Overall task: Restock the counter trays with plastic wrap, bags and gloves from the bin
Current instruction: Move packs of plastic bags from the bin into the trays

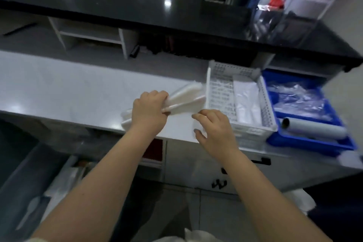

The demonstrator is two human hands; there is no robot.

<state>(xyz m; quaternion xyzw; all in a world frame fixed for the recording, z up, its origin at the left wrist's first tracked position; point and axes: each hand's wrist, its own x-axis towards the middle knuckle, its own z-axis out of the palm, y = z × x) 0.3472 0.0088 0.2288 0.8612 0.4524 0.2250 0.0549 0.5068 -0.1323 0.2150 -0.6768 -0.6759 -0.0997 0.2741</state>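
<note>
The left hand (149, 112) grips a bundle of clear bags (184, 100) beside the white tray (253, 129); the right hand (214, 125) hovers released. No readable writing.

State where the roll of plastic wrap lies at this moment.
In the head view the roll of plastic wrap lies on its side at the front of the blue tray, at the far right of the counter, just right of the white basket.

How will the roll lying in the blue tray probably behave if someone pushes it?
The roll is a cylinder lying on its side, so it would probably roll easily. The blue tray walls should stop it soon. Its hollow core suggests it is light and fairly stiff.
</note>
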